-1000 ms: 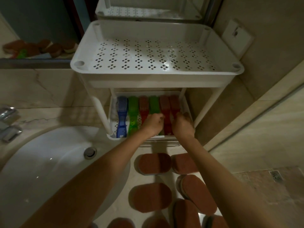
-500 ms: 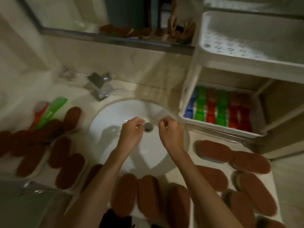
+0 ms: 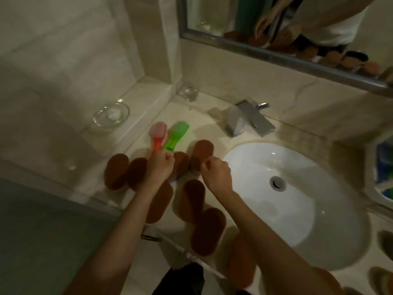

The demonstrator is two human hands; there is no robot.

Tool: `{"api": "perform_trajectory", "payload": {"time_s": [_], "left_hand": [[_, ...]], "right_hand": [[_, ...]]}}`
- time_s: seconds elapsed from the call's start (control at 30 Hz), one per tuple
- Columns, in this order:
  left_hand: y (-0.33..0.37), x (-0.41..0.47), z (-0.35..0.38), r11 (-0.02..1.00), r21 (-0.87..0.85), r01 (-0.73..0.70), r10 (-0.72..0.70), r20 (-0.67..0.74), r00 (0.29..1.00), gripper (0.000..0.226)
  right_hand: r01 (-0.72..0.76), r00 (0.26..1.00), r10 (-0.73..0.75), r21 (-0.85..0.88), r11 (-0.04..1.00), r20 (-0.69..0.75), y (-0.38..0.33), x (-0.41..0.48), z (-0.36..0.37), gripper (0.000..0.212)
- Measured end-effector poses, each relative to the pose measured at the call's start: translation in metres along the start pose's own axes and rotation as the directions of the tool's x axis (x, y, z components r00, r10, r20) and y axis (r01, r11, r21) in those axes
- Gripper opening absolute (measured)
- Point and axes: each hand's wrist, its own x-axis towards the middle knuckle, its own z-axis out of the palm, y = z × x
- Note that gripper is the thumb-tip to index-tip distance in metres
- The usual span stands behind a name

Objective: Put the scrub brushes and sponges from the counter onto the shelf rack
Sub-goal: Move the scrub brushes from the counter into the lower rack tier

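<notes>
A red scrub brush (image 3: 158, 135) and a green scrub brush (image 3: 176, 135) lie side by side on the counter, left of the faucet. Several brown oval sponges (image 3: 202, 150) surround them, and more lie along the counter's front (image 3: 208, 231). My left hand (image 3: 159, 167) hovers with curled fingers over the end of the red brush's handle, covering it. My right hand (image 3: 217, 173) is loosely closed above a sponge, with nothing visible in it. Only a sliver of the white shelf rack (image 3: 380, 189) shows at the right edge, with blue and green brushes inside.
A white oval sink (image 3: 297, 209) fills the right half of the counter, with a chrome faucet (image 3: 246, 120) behind it. A glass dish (image 3: 111, 113) and a tumbler (image 3: 188, 92) stand at the back left. A mirror (image 3: 276, 18) hangs above.
My view swung left from the rack, across the sink, to the counter's left side. Both hands left the rack's lower tray and now hover over the red and green brushes.
</notes>
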Motion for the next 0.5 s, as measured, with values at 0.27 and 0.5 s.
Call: {"api": "perform_trajectory", "payload": {"time_s": [0.27, 0.5], "left_hand": [[-0.016, 0.085, -0.034, 0.99, 0.059, 0.129, -0.129, 0.002, 0.992, 0.033], [-0.032, 0.125, -0.027, 0.917, -0.24, 0.319, -0.267, 0.226, 0.937, 0.018]], "right_hand": [[-0.182, 0.973, 0.172, 0.051, 0.982, 0.153, -0.053, 0.083, 0.061, 0.034], [-0.377, 0.912, 0.35, 0.1, 0.921, 0.212, -0.057, 0.145, 0.092, 0.028]]}}
